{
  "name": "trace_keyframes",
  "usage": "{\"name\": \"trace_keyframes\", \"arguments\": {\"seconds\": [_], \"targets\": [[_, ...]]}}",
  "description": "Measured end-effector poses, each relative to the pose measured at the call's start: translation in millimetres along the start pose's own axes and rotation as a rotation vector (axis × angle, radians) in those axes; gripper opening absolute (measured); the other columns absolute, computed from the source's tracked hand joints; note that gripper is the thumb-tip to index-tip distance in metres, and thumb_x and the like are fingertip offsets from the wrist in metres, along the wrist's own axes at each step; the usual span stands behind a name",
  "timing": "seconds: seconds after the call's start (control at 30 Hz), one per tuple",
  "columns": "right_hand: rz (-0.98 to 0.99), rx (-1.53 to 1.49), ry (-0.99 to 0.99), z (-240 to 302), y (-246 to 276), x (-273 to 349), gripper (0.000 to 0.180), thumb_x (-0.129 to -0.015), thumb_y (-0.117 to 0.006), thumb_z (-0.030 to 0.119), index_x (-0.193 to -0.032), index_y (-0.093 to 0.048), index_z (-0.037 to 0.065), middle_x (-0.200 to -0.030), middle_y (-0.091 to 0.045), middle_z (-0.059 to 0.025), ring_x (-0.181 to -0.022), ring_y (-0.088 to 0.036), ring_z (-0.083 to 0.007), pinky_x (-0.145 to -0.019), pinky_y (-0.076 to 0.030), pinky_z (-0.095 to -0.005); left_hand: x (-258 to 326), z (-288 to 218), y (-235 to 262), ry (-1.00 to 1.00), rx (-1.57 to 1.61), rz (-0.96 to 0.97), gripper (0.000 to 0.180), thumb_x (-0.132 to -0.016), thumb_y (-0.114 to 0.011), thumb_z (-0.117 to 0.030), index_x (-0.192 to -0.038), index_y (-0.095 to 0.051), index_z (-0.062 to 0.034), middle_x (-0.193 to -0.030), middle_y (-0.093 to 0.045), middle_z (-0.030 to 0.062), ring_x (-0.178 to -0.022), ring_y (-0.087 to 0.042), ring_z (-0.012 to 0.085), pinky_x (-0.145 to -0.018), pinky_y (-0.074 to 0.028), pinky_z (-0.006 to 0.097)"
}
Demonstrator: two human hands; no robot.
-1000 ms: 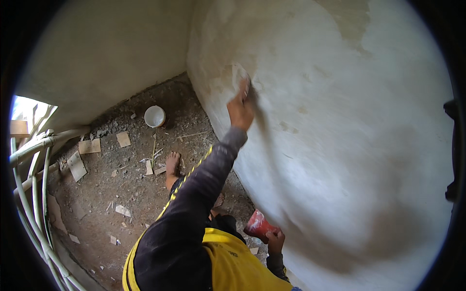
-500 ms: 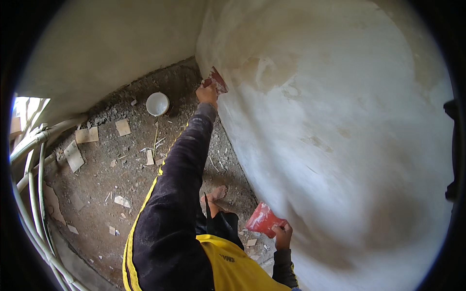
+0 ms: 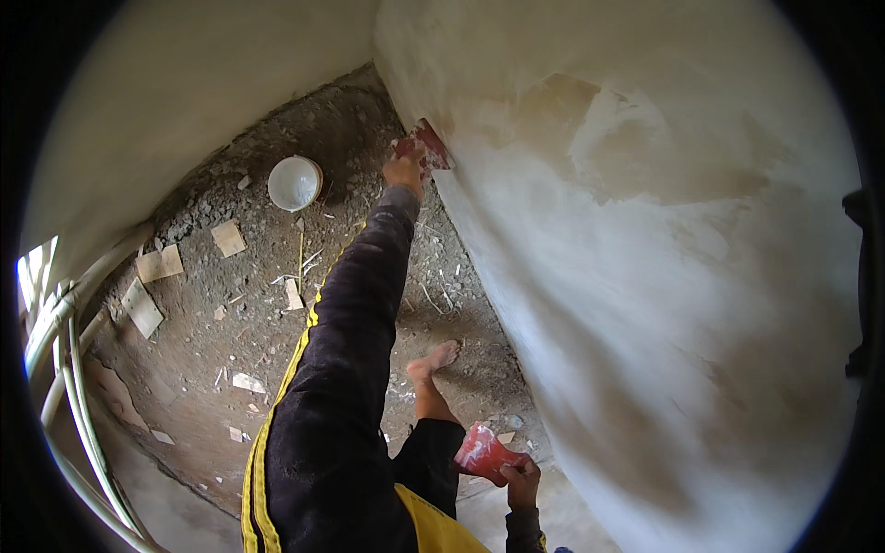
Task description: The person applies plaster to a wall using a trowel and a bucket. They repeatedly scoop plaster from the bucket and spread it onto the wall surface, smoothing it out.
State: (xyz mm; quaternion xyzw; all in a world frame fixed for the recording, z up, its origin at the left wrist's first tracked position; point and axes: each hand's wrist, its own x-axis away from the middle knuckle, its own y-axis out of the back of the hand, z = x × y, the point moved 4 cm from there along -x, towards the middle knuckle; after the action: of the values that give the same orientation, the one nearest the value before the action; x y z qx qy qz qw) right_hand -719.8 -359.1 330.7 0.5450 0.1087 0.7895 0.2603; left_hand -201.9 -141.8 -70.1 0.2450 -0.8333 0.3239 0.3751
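My left arm reaches far forward, and my left hand (image 3: 404, 173) is closed around a red putty scraper (image 3: 426, 147). The scraper's blade, smeared with white, meets the foot of the plastered wall (image 3: 627, 304) on the right. Close to my body, my right hand (image 3: 522, 483) grips a second red putty scraper (image 3: 483, 453) by one end. White paste lies on the flat of that one, which is held apart from the wall. Smooth white coating covers much of the wall, with a darker beige patch (image 3: 553, 106) in its upper part.
A white bucket (image 3: 295, 183) with whitish contents stands on the rough dirt floor. Cardboard-like scraps (image 3: 159, 264) and debris are scattered about. Pale pipes or poles (image 3: 78, 387) lean along the left side. My bare foot (image 3: 433, 358) is near the wall's base.
My left hand and its scraper have shifted slightly right and nearer along the wall's base. My right hand has moved lower and a little left with its scraper. The view has also shifted.
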Motion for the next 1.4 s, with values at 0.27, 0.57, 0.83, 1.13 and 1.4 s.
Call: {"name": "trace_keyframes", "arguments": {"seconds": [0.27, 0.57, 0.83, 1.13, 1.4], "targets": [[0.088, 0.071, 0.100, 8, -12, -10, 0.018, -0.078, -0.070, 0.013, -0.091, -0.063, 0.003, -0.086, -0.063, -0.0005, -0.077, -0.057, -0.0096, -0.071, -0.049, -0.0273, -5, -8, -13, -0.132, -0.298, 0.150, 0.039, -0.088, -0.073, -0.010, -0.125, -0.063, -0.0036, -0.120, -0.069, 0.0091, -0.111, -0.063, 0.0319, -0.095, -0.048, 0.051], [0.123, 0.057, 0.270, 35, 2, 6, 0.012, -0.081, -0.065, 0.007, -0.090, -0.063, 0.000, -0.086, -0.063, -0.0020, -0.081, -0.059, -0.0098, -0.073, -0.052, -0.0289, 154, -121, -78, -0.079, 0.052, 0.266, 0.028, -0.087, -0.071, -0.004, -0.114, -0.065, 0.0013, -0.112, -0.070, 0.0105, -0.099, -0.067, 0.0229, -0.087, -0.053, 0.041], [0.121, 0.018, 0.359, 20, 40, 30, 0.019, -0.082, -0.064, 0.005, -0.099, -0.065, -0.002, -0.090, -0.068, -0.0054, -0.084, -0.063, -0.0113, -0.076, -0.054, -0.0294, 260, -179, -106, -0.182, 0.124, 0.340, 0.029, -0.086, -0.072, 0.000, -0.113, -0.064, 0.0010, -0.105, -0.070, 0.0085, -0.092, -0.069, 0.0199, -0.081, -0.056, 0.036], [0.129, -0.063, 0.438, 22, 67, 77, 0.013, -0.078, -0.065, 0.006, -0.090, -0.063, 0.002, -0.086, -0.063, -0.0026, -0.078, -0.058, -0.0112, -0.075, -0.049, -0.0294, 359, -229, -122, -0.350, 0.137, 0.469, 0.025, -0.086, -0.072, 0.001, -0.110, -0.066, 0.0049, -0.106, -0.070, 0.0094, -0.091, -0.068, 0.0180, -0.083, -0.055, 0.033], [0.063, 0.014, 0.515, 11, 94, 85, 0.014, -0.077, -0.066, 0.008, -0.080, -0.053, 0.005, -0.079, -0.054, 0.0009, -0.075, -0.050, -0.0090, -0.070, -0.044, -0.0273, 431, -244, -127, -0.544, 0.075, 0.625, 0.024, -0.088, -0.071, -0.002, -0.111, -0.067, 0.0036, -0.109, -0.071, 0.0086, -0.091, -0.068, 0.0166, -0.086, -0.053, 0.032]]}}
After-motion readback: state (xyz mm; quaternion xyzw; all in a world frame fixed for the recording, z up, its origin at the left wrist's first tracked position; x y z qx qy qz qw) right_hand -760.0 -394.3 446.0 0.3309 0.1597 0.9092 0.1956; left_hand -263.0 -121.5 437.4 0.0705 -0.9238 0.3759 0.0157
